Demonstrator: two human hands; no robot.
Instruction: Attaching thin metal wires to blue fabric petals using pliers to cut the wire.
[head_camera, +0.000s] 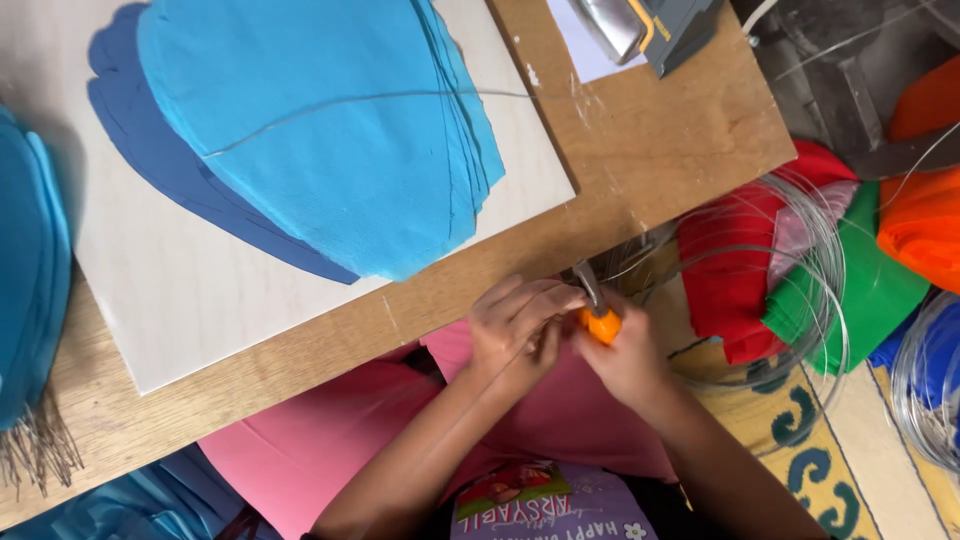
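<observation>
Plywood desk (640, 150) fills most of the view, with a pale board (200, 290) lying on it, and we're looking straight down at our own two hands just off its near edge.

Both hands meet at one spot, touching. Our right hand (628, 362) is curled tight round the orange handle of a pair of pliers (598, 318), whose metal nose points up and away toward the desk edge. Our left hand (518, 328) is closed too, fingers bent over right beside that nose, pinching something thin there. We reckon it's the silver wire (380, 98), but the hands cover the actual grip so we can't say for sure.

That wire is the thing that matters here: it shows as a long thin line running across the stack of light blue paper petals (320, 130), far and left of the hands, its long axis going roughly left to right. The left hand sits nearer to it. How it gets from there down to the pliers is hard to trace.

To the right, a loose wire coil (800, 300) rings a pile of red, green and orange crepe paper (850, 270) on the floor. Pink paper (300, 450) lies in our lap. A grey tool (650, 30) is cut off at the far edge, and more blue paper at the left edge.
</observation>
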